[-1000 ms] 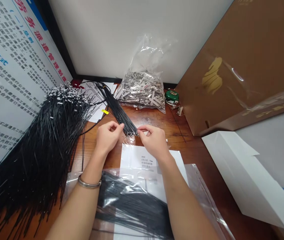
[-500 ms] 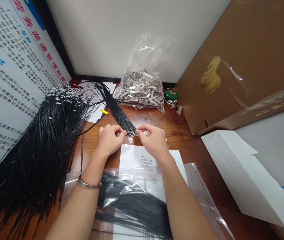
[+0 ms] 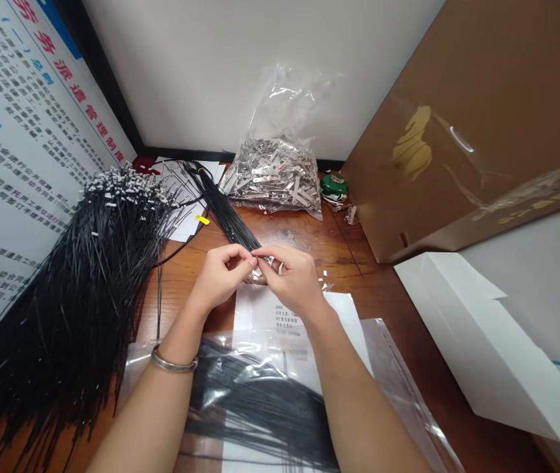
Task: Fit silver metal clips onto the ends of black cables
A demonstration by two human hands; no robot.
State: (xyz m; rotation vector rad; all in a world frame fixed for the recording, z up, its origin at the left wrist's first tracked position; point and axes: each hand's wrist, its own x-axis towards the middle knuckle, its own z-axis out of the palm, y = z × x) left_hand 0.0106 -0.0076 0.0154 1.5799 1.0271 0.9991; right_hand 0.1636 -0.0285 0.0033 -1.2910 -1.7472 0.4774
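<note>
My left hand (image 3: 225, 276) and my right hand (image 3: 287, 272) meet fingertip to fingertip over the near end of a bundle of thin black wires (image 3: 228, 217). Both are closed in a pinch on what looks like the end of a black wire; the fingers hide most of it. A yellow tie gathers the bundle at its far end. Under my fingers is a little clear plastic and some small white bits. A printed paper sheet (image 3: 349, 315) lies below my hands, partly under a clear plastic bag of black wires (image 3: 260, 387) beneath my forearms.
Left stands a large heap of black wires with white tips (image 3: 73, 295). At the back are a clear bag of small metallic strips (image 3: 275, 174) and a green tape measure (image 3: 334, 188). A brown box (image 3: 457, 131) and a white carton (image 3: 477, 348) occupy the right.
My right hand has moved left and my left hand slightly right, so their fingertips now meet. Small white bits now show beside my right hand. The view has shifted slightly.
</note>
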